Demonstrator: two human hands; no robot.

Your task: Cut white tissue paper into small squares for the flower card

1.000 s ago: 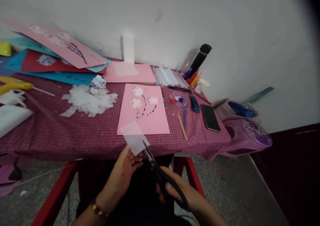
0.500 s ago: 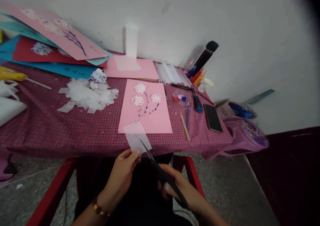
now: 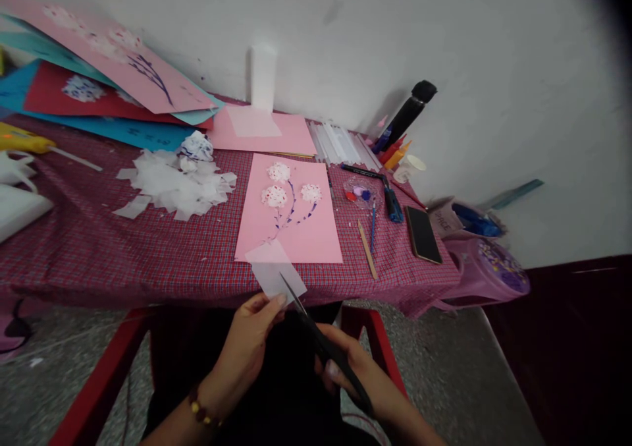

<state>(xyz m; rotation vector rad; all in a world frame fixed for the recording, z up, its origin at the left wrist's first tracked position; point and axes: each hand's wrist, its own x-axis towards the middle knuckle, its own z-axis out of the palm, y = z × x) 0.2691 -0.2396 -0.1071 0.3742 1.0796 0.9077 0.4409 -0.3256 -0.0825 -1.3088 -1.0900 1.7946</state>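
Observation:
My left hand [image 3: 257, 331] pinches the lower edge of a thin white paper piece [image 3: 271, 265] between thumb and fingers. Black-handled scissors [image 3: 326, 350] are gripped in my right hand [image 3: 350, 363], their blades pointing up and left across the paper's lower right part. Whether the blades are cutting into it I cannot tell. The paper's upper end overlaps the bottom of a pink sheet [image 3: 316, 242] on the table. Three white speckled blossoms and dark blue stems decorate that sheet.
White paper pieces [image 3: 168, 186] lie heaped to the left, below stacked coloured cards [image 3: 113, 107]. A yellow glue gun [image 3: 24, 139] is at far left. Right of the sheet are a paint palette [image 3: 358, 194], a brush [image 3: 373, 225], a wooden stick [image 3: 367, 251], a cutter [image 3: 392, 202] and a phone [image 3: 423, 235].
The white paper, both hands and the scissors have shifted slightly right in view. My grips look the same, and the table items show only a small shift of the camera.

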